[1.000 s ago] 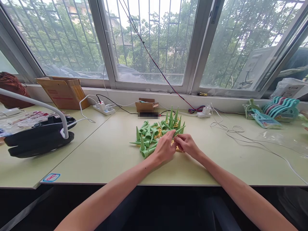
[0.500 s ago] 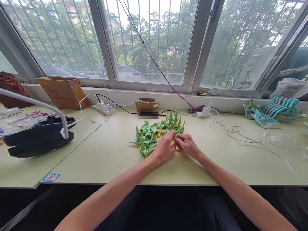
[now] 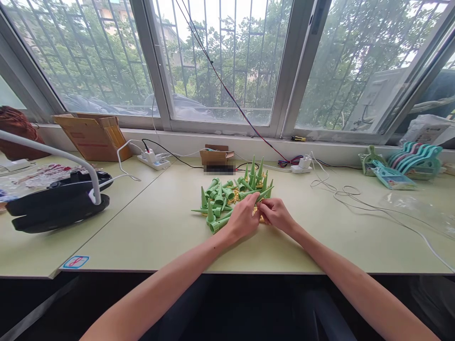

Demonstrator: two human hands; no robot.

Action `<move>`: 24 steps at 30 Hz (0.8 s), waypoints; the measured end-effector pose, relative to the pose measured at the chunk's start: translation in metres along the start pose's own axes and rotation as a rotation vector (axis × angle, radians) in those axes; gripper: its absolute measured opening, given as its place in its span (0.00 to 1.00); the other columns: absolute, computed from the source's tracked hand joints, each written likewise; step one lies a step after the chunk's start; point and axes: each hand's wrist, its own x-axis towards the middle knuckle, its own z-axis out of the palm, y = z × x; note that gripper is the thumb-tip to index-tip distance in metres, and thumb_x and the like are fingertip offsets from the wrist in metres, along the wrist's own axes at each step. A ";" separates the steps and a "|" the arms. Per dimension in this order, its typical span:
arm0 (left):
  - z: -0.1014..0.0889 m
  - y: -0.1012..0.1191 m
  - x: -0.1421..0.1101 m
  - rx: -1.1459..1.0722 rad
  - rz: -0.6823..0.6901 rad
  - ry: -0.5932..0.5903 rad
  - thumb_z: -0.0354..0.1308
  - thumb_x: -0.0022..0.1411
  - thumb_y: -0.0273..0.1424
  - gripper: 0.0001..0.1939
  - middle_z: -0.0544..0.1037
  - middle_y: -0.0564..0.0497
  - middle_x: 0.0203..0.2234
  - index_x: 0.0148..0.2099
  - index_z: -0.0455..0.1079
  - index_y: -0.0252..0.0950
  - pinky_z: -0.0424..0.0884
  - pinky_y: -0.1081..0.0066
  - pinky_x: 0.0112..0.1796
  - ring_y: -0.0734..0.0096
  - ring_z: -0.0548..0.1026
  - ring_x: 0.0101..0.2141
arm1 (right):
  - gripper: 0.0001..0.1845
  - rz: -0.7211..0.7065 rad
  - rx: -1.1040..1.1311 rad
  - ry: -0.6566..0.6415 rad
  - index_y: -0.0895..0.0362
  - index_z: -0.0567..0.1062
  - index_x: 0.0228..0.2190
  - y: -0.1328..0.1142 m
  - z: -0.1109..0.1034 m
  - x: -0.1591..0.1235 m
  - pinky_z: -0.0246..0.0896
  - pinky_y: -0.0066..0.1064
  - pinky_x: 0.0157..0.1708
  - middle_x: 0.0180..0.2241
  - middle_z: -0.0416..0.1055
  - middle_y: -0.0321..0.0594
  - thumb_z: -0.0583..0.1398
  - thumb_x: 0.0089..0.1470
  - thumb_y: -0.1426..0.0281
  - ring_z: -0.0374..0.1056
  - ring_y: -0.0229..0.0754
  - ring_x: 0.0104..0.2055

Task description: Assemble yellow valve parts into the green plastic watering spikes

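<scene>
My left hand (image 3: 244, 216) is closed around a green plastic watering spike (image 3: 264, 193), whose pointed tip sticks out up and to the right. My right hand (image 3: 277, 213) meets it at the fingertips, pinched at the spike; any small part between those fingers is hidden. Left of my hands lies a heap of similar green spikes (image 3: 219, 193), some upright and some on their sides. Behind my hands several spikes (image 3: 252, 174) stand upright in a group. Small yellow pieces (image 3: 236, 195) show among the spikes, and more yellow (image 3: 262, 219) shows under my hands.
A small open cardboard box (image 3: 216, 154) and a power strip (image 3: 153, 161) stand along the window side. A black lamp-like object (image 3: 59, 201) lies at left. White cables (image 3: 350, 192) and teal dustpan-like sets (image 3: 414, 163) are at right. The table's front edge (image 3: 192, 271) runs below my forearms.
Almost nothing differs. Both hands stay together at the same spot, with only a slight shift of the fingers and the held spike.
</scene>
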 end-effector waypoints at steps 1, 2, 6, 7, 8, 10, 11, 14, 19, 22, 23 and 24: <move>0.000 0.000 0.000 -0.002 0.001 0.008 0.52 0.60 0.25 0.22 0.74 0.44 0.47 0.58 0.61 0.37 0.70 0.64 0.44 0.61 0.74 0.44 | 0.23 0.027 0.053 -0.017 0.57 0.63 0.13 -0.001 0.000 0.000 0.48 0.25 0.16 0.10 0.60 0.32 0.56 0.56 0.62 0.53 0.32 0.14; 0.000 0.000 0.000 -0.004 0.001 0.017 0.52 0.60 0.26 0.22 0.74 0.43 0.48 0.58 0.61 0.37 0.70 0.64 0.44 0.61 0.74 0.44 | 0.23 0.053 0.106 -0.036 0.57 0.63 0.14 -0.001 0.000 0.000 0.47 0.25 0.16 0.10 0.59 0.32 0.56 0.56 0.62 0.53 0.31 0.14; 0.000 0.001 0.001 -0.013 -0.002 0.048 0.52 0.63 0.29 0.21 0.74 0.42 0.49 0.58 0.61 0.35 0.71 0.64 0.43 0.62 0.75 0.42 | 0.21 0.111 0.251 -0.089 0.57 0.66 0.17 -0.003 -0.001 0.001 0.45 0.25 0.14 0.10 0.59 0.30 0.57 0.56 0.60 0.51 0.31 0.13; 0.000 0.002 0.001 -0.014 -0.003 0.053 0.52 0.63 0.29 0.21 0.74 0.42 0.49 0.58 0.61 0.35 0.71 0.64 0.43 0.62 0.75 0.42 | 0.20 0.112 0.262 -0.092 0.58 0.66 0.17 -0.003 -0.002 0.002 0.45 0.24 0.14 0.10 0.59 0.30 0.57 0.56 0.60 0.50 0.30 0.13; 0.000 0.002 0.001 -0.014 -0.001 0.055 0.52 0.63 0.29 0.21 0.74 0.42 0.49 0.58 0.61 0.35 0.71 0.64 0.43 0.62 0.75 0.42 | 0.20 0.112 0.263 -0.093 0.58 0.67 0.18 -0.002 -0.002 0.002 0.45 0.24 0.14 0.10 0.59 0.30 0.57 0.56 0.60 0.50 0.30 0.13; 0.000 0.001 0.001 -0.009 0.001 0.048 0.52 0.63 0.28 0.21 0.74 0.42 0.48 0.58 0.61 0.35 0.71 0.64 0.44 0.61 0.74 0.44 | 0.20 0.103 0.240 -0.085 0.58 0.66 0.17 -0.001 -0.002 0.001 0.45 0.25 0.14 0.10 0.59 0.30 0.57 0.56 0.60 0.50 0.31 0.13; 0.000 0.001 0.001 -0.005 0.000 0.041 0.52 0.62 0.28 0.21 0.74 0.42 0.48 0.58 0.61 0.35 0.70 0.64 0.44 0.61 0.74 0.44 | 0.21 0.091 0.215 -0.076 0.57 0.66 0.16 -0.001 -0.002 0.001 0.46 0.25 0.14 0.10 0.59 0.30 0.57 0.56 0.61 0.51 0.31 0.13; -0.001 0.001 0.000 0.006 -0.008 0.007 0.52 0.61 0.26 0.22 0.74 0.43 0.48 0.58 0.62 0.36 0.70 0.63 0.45 0.60 0.74 0.45 | 0.22 0.036 0.103 -0.039 0.57 0.63 0.13 0.000 -0.001 0.000 0.49 0.25 0.16 0.10 0.60 0.32 0.56 0.56 0.63 0.53 0.31 0.14; -0.002 0.003 -0.001 0.037 -0.028 -0.038 0.51 0.61 0.26 0.22 0.75 0.43 0.46 0.57 0.62 0.36 0.70 0.62 0.45 0.58 0.75 0.45 | 0.22 -0.040 -0.061 0.005 0.57 0.61 0.12 0.002 0.000 -0.001 0.48 0.25 0.18 0.11 0.60 0.33 0.55 0.54 0.66 0.54 0.32 0.16; -0.002 0.002 0.000 0.035 -0.020 -0.036 0.51 0.61 0.25 0.22 0.75 0.43 0.45 0.57 0.62 0.37 0.70 0.63 0.45 0.59 0.74 0.45 | 0.22 -0.043 -0.062 0.011 0.56 0.60 0.12 0.002 0.001 -0.001 0.48 0.25 0.17 0.11 0.60 0.33 0.55 0.54 0.66 0.54 0.32 0.15; -0.001 0.002 0.000 0.030 -0.015 -0.028 0.52 0.61 0.25 0.22 0.75 0.44 0.45 0.57 0.62 0.37 0.70 0.63 0.45 0.60 0.74 0.45 | 0.22 -0.035 -0.048 0.008 0.56 0.61 0.12 0.002 0.001 -0.001 0.48 0.25 0.17 0.11 0.60 0.33 0.55 0.54 0.65 0.54 0.32 0.15; -0.001 0.001 0.000 0.025 -0.010 -0.016 0.52 0.61 0.25 0.22 0.74 0.44 0.45 0.58 0.62 0.37 0.70 0.63 0.45 0.60 0.74 0.45 | 0.23 -0.023 -0.025 0.000 0.57 0.61 0.12 0.002 0.001 0.000 0.49 0.25 0.17 0.10 0.60 0.33 0.55 0.55 0.64 0.54 0.32 0.15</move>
